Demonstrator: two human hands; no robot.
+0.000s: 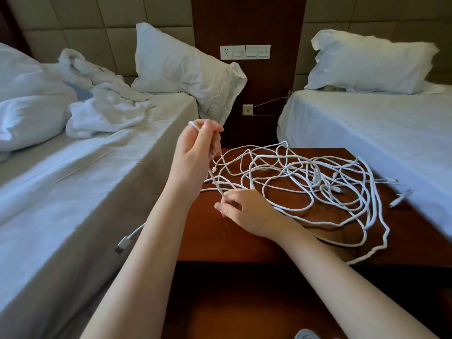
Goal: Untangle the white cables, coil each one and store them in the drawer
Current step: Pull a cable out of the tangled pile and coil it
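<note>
A tangle of white cables [305, 182] lies spread over the dark wooden nightstand [220, 241] between two beds. My left hand [195, 152] is raised above the nightstand's left edge and grips one thin white cable, which loops over its fingers. That cable runs down to my right hand [244, 211], which pinches it just above the tabletop. A loose end with a USB plug [122, 244] hangs by my left forearm, over the left bed's side. The drawer is not visible.
The left bed [73, 179] carries rumpled sheets and a pillow [176, 67]. The right bed [367, 133] with its pillow overlaps the nightstand's right side. Wall sockets and switches [244, 52] sit on the panel behind.
</note>
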